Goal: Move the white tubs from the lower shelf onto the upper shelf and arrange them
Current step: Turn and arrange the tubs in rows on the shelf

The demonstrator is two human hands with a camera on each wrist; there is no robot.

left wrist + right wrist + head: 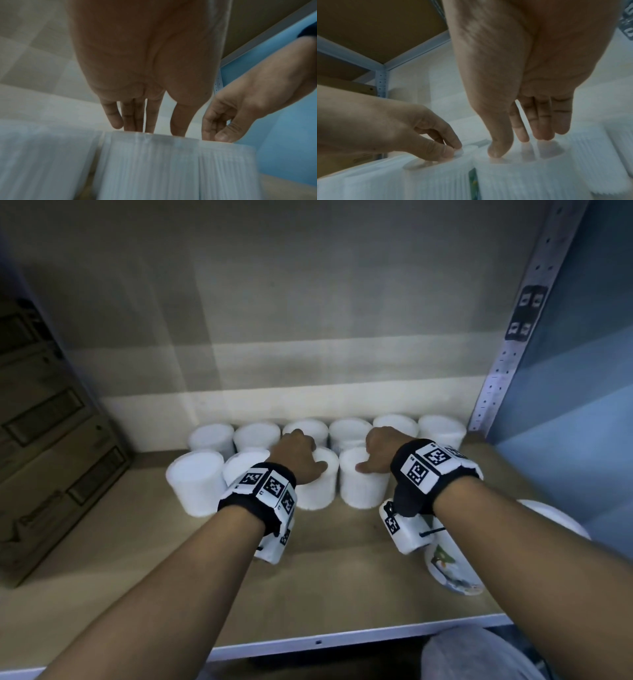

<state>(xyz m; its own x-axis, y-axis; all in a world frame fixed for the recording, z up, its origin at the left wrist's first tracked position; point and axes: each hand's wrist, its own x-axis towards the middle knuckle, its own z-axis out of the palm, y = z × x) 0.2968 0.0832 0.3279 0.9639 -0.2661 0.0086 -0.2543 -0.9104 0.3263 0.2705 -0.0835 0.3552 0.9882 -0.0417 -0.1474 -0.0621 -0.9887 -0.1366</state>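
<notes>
White ribbed tubs stand in two rows at the back of the shelf [325, 583]. My left hand [303, 451] reaches down onto the top of one front-row tub [315, 491]; its fingers [147, 121] are nearly straight and the tips touch the tub's top [171, 169]. My right hand [375, 451] rests on the neighbouring front-row tub [363, 491]. Its thumb and fingertips [542, 129] press on that tub's glossy top [530, 175]. Both tubs stand upright, side by side and touching.
Several more tubs [260, 434] line the back wall, and two stand at the front left [195, 481]. Cardboard boxes [44, 440] fill the left side. A perforated metal upright [507, 354] bounds the right. A printed container [448, 566] lies at the front right.
</notes>
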